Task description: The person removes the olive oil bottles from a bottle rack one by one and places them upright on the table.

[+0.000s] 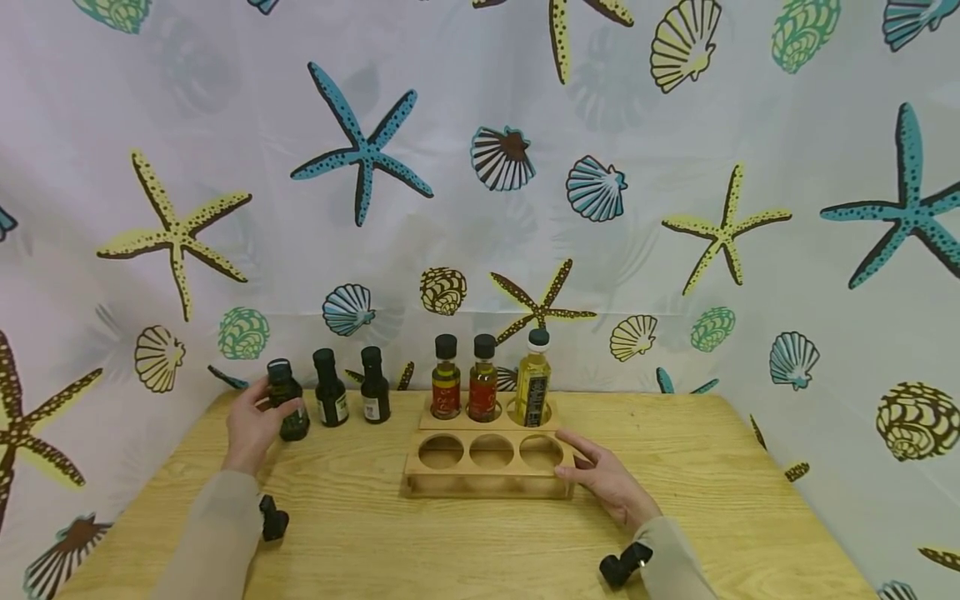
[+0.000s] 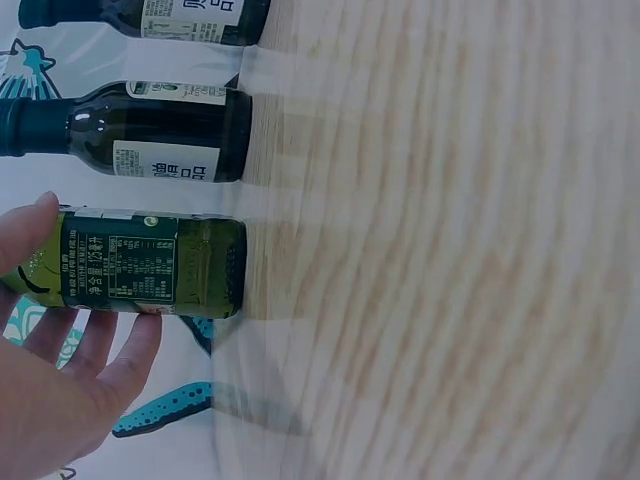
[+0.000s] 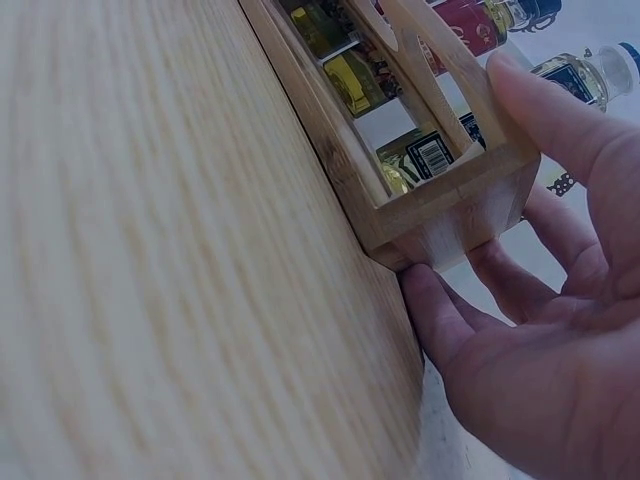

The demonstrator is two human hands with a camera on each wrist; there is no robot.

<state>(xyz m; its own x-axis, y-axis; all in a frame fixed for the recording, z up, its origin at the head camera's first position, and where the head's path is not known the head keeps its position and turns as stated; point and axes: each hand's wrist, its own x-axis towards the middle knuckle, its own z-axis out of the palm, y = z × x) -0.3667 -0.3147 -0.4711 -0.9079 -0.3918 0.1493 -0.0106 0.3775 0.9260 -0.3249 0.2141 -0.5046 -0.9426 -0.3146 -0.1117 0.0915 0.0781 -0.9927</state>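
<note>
The left hand (image 1: 253, 425) is gripping a green-labelled glass bottle (image 2: 150, 262) on the tabletop's (image 1: 360, 550) left, beside two dark bottles (image 1: 331, 398) — the right fingers (image 3: 560, 115) are holding the wooden rack's (image 1: 467, 468) right end.

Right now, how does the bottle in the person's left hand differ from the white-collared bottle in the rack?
The left-hand bottle looks dark green; the white-collared bottle looks clear and yellow. The left hand grips the left-hand bottle; no hand touches the white-collared bottle, which sits in the back row of the rack. Both have labels and dark caps.
</note>
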